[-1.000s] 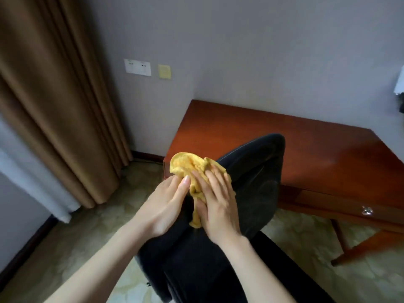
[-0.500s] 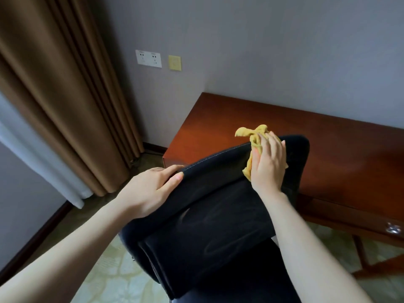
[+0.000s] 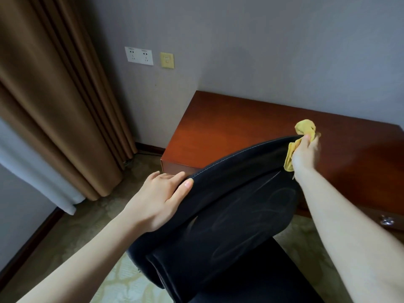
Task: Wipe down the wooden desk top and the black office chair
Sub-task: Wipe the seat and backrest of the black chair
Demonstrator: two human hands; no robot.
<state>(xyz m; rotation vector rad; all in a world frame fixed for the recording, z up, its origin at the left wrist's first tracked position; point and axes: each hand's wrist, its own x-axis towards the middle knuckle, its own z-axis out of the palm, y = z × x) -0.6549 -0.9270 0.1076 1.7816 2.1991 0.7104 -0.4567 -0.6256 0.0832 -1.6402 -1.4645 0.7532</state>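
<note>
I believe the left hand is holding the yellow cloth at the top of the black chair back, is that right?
Not quite: in the head view the right hand holds the yellow cloth there; the left hand grips the black chair back.

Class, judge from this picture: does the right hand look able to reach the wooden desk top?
Probably yes: the right hand, gripping the yellow cloth, is at the end of the backrest, with bare desk top just beyond.
</note>
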